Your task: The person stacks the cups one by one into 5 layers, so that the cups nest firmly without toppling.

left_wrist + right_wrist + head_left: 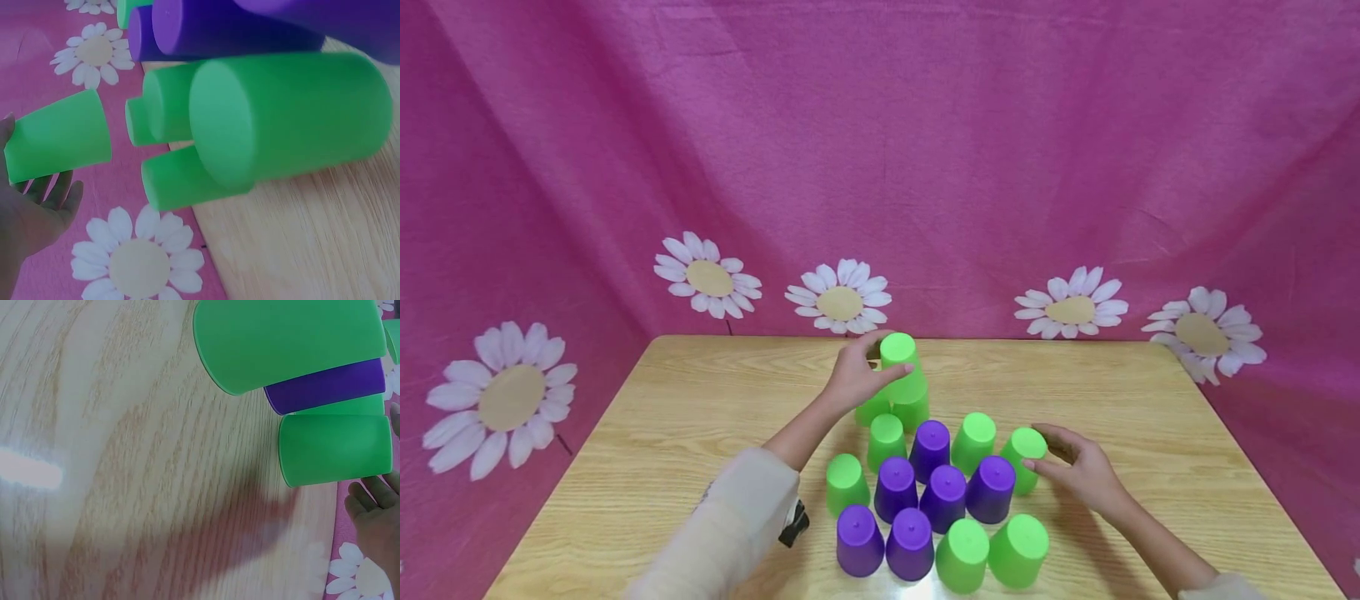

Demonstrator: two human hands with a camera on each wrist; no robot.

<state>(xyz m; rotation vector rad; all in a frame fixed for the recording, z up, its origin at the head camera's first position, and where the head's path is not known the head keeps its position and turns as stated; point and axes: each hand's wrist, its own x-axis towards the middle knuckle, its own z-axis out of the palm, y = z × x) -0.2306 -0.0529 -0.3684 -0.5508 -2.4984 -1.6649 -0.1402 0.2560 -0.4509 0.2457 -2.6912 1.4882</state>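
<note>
My left hand point(857, 372) grips an upside-down green cup point(898, 348) at the back of the group, thumb on its near side. Under it in the head view, two more green cups point(912, 412) stand side by side; the left wrist view shows the held cup point(59, 137) raised off the table, its rim apart from the others. At the right end of a row, my right hand point(1086, 475) has thumb and fingers around the top of another upside-down green cup point(1024, 460). That cup point(337, 450) stands on the table in the right wrist view.
Several purple cups point(943, 500) and green cups point(962, 557) stand upside down in rows toward the near edge of the wooden table point(647, 458). A small black object point(793, 525) shows beside the left sleeve. Pink cloth with daisies point(880, 167) hangs behind and at the sides.
</note>
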